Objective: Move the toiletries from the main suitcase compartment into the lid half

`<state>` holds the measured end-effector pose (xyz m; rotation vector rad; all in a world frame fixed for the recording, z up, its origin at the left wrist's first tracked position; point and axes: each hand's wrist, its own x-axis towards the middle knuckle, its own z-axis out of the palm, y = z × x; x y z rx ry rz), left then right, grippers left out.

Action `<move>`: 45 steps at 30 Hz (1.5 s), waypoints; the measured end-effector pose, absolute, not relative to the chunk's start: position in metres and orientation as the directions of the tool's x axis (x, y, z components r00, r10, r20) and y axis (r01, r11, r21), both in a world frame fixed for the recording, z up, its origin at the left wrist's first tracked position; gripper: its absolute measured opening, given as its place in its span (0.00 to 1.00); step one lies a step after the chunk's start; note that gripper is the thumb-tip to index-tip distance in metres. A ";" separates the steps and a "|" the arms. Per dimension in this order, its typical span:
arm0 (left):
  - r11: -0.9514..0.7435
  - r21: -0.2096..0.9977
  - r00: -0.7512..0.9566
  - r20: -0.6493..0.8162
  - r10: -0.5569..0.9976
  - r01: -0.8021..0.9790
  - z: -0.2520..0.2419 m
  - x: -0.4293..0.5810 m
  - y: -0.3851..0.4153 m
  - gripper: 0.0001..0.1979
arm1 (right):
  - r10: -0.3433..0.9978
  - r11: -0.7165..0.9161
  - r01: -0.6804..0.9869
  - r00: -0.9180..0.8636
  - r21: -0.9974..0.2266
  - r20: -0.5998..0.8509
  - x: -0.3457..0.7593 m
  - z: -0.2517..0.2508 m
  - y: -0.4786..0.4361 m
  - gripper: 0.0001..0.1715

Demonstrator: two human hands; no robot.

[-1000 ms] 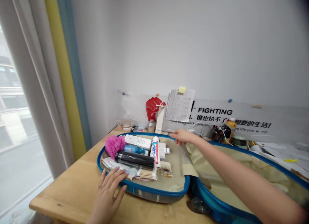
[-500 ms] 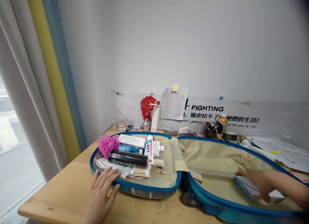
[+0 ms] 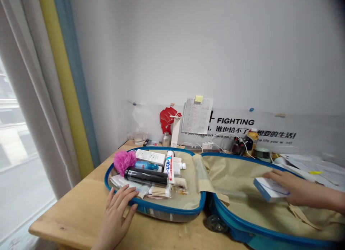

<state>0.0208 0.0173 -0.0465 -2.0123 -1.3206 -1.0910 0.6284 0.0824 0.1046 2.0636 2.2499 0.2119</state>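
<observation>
My right hand [image 3: 288, 185] grips a small white and blue box [image 3: 271, 189] above the right half of an open suitcase [image 3: 238, 174]. On the near blue rim of the left half rests my left hand [image 3: 120, 210], its fingers spread and holding nothing. Inside that half lie a pink bath puff [image 3: 124, 162], a black cylinder [image 3: 145, 176], a blue bottle [image 3: 145, 166], a white box [image 3: 150, 157], a toothpaste tube [image 3: 169, 166], a pack of cotton swabs [image 3: 159, 191] and a whitish plastic packet [image 3: 129, 184].
The suitcase lies on a wooden table [image 3: 70, 207]. Behind it stand a yellow-labelled bottle [image 3: 252, 140], a green jar [image 3: 261, 153], a white lamp [image 3: 175, 131] and cables. Papers [image 3: 309, 163] lie at the right; a curtain [image 3: 32, 95] hangs at the left.
My right hand has lifted the small box from the bottom of the right half and moved it up and slightly left. My left hand stays on the rim. The view has shifted slightly.
</observation>
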 end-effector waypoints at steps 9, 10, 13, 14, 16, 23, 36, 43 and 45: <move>-0.406 0.011 0.218 0.830 0.514 0.914 -0.045 0.022 0.016 0.15 | 0.835 0.536 0.840 -0.542 0.078 0.094 0.430 0.205 0.107 0.39; -0.405 0.006 0.220 0.831 0.510 0.914 -0.045 0.023 0.016 0.15 | 0.829 0.550 0.833 -0.553 0.063 0.079 0.406 0.206 0.112 0.40; -0.399 0.000 0.221 0.833 0.508 0.917 -0.044 0.023 0.016 0.14 | 0.825 0.562 0.827 -0.562 0.027 0.061 0.341 0.201 0.128 0.41; -0.397 -0.001 0.220 0.833 0.508 0.918 -0.043 0.023 0.016 0.14 | 0.827 0.559 0.829 -0.559 0.022 0.060 0.321 0.197 0.133 0.40; -0.396 -0.003 0.223 0.831 0.510 0.918 -0.043 0.023 0.016 0.14 | 0.834 0.550 0.835 -0.550 0.017 0.050 0.287 0.186 0.142 0.36; -0.395 0.003 0.213 0.838 0.502 0.919 -0.041 0.024 0.014 0.13 | 0.846 0.530 0.846 -0.533 0.054 0.037 0.219 0.149 0.160 0.28; -0.402 -0.002 0.218 0.843 0.492 0.916 -0.039 0.025 0.015 0.13 | 0.834 0.551 0.830 -0.546 -0.081 0.082 0.206 0.118 0.167 0.30; -0.404 0.031 0.201 0.832 0.517 0.914 -0.045 0.022 0.017 0.15 | 0.797 0.605 0.763 -0.578 -0.230 0.177 0.276 0.171 0.142 0.34; -0.408 0.019 0.210 0.835 0.509 0.913 -0.046 0.021 0.017 0.15 | 0.807 0.590 0.764 -0.544 -0.261 0.232 0.323 0.192 0.120 0.32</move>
